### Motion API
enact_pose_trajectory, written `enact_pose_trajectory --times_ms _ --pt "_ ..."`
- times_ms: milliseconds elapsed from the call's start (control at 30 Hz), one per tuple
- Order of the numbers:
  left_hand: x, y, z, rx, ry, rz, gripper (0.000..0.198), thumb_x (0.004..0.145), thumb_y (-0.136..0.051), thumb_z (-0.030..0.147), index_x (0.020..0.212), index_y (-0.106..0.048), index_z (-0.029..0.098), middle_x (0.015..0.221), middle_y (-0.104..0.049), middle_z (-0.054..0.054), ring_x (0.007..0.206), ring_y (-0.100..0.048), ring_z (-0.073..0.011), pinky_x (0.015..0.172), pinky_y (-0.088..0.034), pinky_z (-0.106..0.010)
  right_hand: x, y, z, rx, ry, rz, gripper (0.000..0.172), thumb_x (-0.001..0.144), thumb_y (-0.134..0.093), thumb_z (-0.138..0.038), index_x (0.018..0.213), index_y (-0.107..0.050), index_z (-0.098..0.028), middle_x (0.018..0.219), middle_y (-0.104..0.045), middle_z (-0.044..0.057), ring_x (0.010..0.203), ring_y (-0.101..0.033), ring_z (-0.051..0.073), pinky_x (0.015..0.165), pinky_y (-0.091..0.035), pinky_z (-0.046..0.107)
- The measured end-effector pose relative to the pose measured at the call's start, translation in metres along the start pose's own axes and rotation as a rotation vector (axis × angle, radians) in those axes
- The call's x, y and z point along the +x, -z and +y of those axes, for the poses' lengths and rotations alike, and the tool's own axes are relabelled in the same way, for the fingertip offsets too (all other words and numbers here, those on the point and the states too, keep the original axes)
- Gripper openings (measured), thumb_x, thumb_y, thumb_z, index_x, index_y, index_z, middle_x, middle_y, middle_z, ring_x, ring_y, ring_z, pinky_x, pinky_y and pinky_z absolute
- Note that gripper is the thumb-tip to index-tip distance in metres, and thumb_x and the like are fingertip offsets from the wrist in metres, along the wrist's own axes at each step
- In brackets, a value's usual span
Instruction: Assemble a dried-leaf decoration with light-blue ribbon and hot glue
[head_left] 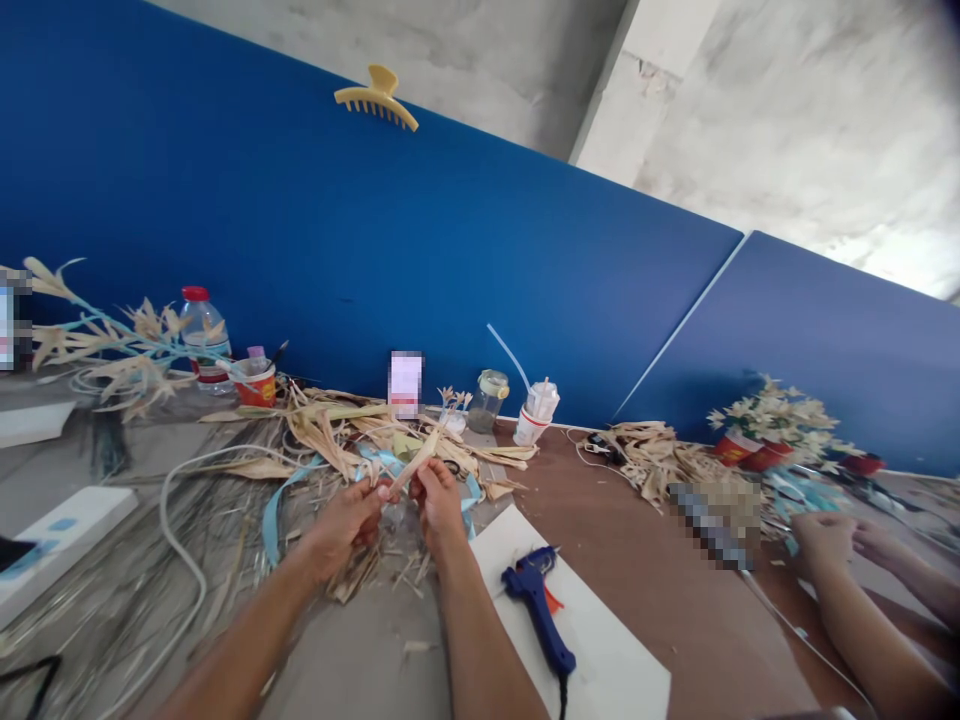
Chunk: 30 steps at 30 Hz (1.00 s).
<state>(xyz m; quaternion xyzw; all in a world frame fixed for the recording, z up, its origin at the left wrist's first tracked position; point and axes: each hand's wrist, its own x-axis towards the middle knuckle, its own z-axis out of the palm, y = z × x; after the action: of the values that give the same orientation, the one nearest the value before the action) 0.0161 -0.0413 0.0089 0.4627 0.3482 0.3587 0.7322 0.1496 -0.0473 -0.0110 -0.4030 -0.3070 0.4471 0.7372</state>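
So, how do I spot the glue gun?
Start at the blue partition, then drop to the brown table. Beside the right forearm lies a white board. The glue gun rests on it, dark blue with an orange trigger, unlike the pale husks.

A: What is hidden?
B: The lower end of the pale husk strip (pixel 417 462) is covered by the fingers of the left hand (pixel 358 514); the palm of the right hand (pixel 438 502) is turned away.
A: What is cut off?
B: Both forearms (pixel 487 630) are cropped by the bottom edge, as is the cord (pixel 563 692) of the blue glue gun (pixel 541 612).
A: And blurred?
B: The upright screen (pixel 406 384) is pixelated; the print on the bottle (pixel 204 328) is too small to be read.
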Motion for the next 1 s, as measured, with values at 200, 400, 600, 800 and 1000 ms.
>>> enact_pose_trajectory --times_ms 200,400,600,800,1000 --pt "0.006 0.002 -0.005 0.064 -0.060 0.097 0.039 0.057 -0.075 0.044 0.073 -0.053 0.016 0.050 -0.038 0.011 0.038 -0.026 -0.0028 0.038 -0.020 -0.018 -0.001 -0.002 0.007 -0.143 0.033 0.011 0.011 0.066 -0.058 -0.028 0.063 -0.053 -0.019 0.045 -0.046 -0.008 0.043 -0.035 0.007 0.046 -0.026 0.021" --pt "0.007 0.003 -0.005 0.077 -0.094 0.160 0.039 0.055 -0.073 0.046 0.070 -0.052 0.016 0.046 -0.035 0.011 0.037 -0.028 -0.0042 0.037 -0.022 -0.019 -0.004 -0.005 0.007 -0.144 -0.008 -0.014 0.006 0.067 -0.052 -0.024 0.065 -0.053 -0.018 0.042 -0.046 -0.009 0.040 -0.034 0.007 0.045 -0.024 0.021" --pt "0.007 0.001 -0.003 0.088 -0.106 0.172 0.041 0.054 -0.072 0.048 0.069 -0.050 0.017 0.044 -0.035 0.011 0.035 -0.028 -0.0045 0.036 -0.020 -0.019 -0.006 -0.005 0.005 -0.131 -0.020 -0.026 0.009 0.067 -0.052 -0.026 0.063 -0.053 -0.018 0.040 -0.046 -0.008 0.039 -0.034 0.007 0.045 -0.024 0.021" --pt "0.007 0.003 -0.002 0.075 -0.096 0.169 0.041 0.054 -0.072 0.047 0.069 -0.049 0.017 0.046 -0.035 0.011 0.036 -0.028 -0.0042 0.037 -0.021 -0.019 -0.004 -0.004 0.008 -0.167 -0.005 -0.027 0.006 0.065 -0.052 -0.023 0.062 -0.054 -0.018 0.043 -0.048 -0.007 0.040 -0.036 0.007 0.045 -0.027 0.021" --pt "0.010 0.013 0.001 -0.024 -0.140 0.200 0.039 0.057 -0.073 0.043 0.070 -0.046 0.018 0.047 -0.029 0.013 0.037 -0.022 -0.0029 0.038 -0.016 -0.018 0.002 0.007 0.004 -0.324 0.115 0.104 0.016 0.062 -0.047 -0.018 0.072 -0.059 -0.020 0.066 -0.060 -0.003 0.050 -0.047 0.012 0.051 -0.037 0.023"
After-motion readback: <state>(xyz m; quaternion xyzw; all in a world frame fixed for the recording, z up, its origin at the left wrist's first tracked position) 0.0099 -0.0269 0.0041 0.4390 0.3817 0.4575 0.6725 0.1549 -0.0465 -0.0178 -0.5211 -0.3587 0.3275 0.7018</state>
